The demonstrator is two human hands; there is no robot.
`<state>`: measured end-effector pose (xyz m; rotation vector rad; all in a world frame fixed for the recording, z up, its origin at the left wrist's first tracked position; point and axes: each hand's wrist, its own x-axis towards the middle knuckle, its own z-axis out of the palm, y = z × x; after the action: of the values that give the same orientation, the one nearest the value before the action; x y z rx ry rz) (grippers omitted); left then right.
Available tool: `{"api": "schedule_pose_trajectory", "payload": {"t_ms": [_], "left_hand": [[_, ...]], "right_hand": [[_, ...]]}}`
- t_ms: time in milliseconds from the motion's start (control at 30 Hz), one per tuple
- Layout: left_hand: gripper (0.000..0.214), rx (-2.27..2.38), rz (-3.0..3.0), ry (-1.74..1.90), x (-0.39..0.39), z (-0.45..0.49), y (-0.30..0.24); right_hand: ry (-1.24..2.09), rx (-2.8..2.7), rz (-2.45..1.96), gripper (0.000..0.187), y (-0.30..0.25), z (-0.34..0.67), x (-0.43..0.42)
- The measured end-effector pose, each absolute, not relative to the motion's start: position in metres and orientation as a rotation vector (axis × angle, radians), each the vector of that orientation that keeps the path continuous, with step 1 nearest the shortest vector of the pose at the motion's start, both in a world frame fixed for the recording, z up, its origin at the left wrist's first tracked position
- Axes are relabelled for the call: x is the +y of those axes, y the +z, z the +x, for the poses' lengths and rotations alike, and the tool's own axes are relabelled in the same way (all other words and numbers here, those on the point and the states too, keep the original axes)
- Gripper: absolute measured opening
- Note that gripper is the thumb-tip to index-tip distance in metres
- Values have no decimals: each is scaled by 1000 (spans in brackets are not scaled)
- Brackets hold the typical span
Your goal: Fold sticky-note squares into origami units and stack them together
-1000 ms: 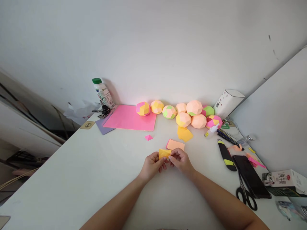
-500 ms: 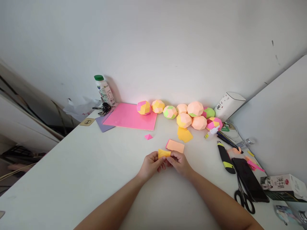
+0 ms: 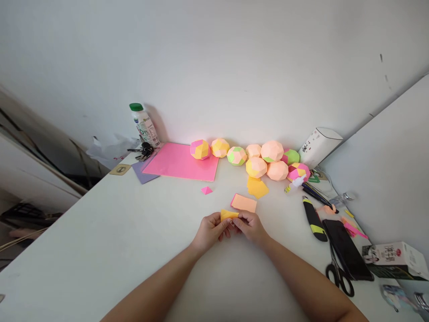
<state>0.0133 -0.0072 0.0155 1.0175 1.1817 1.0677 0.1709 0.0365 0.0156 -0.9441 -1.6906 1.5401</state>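
Between my two hands is a small yellow piece of paper (image 3: pixel 228 214), its upper part showing above the fingers. My left hand (image 3: pixel 212 230) pinches its left end, while my right hand (image 3: pixel 250 226) grips the right end with thumb and fingers. The lower part of the paper is hidden behind my thumbs. Just beyond the right hand lies a stack of peach and pink paper slips (image 3: pixel 244 203). A small folded pink paper piece (image 3: pixel 207 190) rests farther out, and yellow paper sheets (image 3: pixel 257 187) lie behind the stack.
Several faceted paper balls (image 3: pixel 256 167) line the wall, one on a pink board (image 3: pixel 181 167). A bottle (image 3: pixel 146 127) and keys (image 3: pixel 145 151) stand back left. On the right are a utility knife (image 3: pixel 315 220), scissors (image 3: pixel 339 275), a black phone (image 3: pixel 347 250) and a carton (image 3: pixel 395 260).
The view has shifted very slightly. Both hands keep their grip on the yellow paper, whose visible upper edge now slopes down more toward the right.
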Motion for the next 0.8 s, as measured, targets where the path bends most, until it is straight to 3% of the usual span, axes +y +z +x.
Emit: {"api": "schedule_pose_trajectory", "payload": {"t_ms": [800], "left_hand": [[30, 1142, 1024, 1014, -8, 13, 17]], "right_hand": [[1532, -1662, -953, 24, 16, 171, 35]]}}
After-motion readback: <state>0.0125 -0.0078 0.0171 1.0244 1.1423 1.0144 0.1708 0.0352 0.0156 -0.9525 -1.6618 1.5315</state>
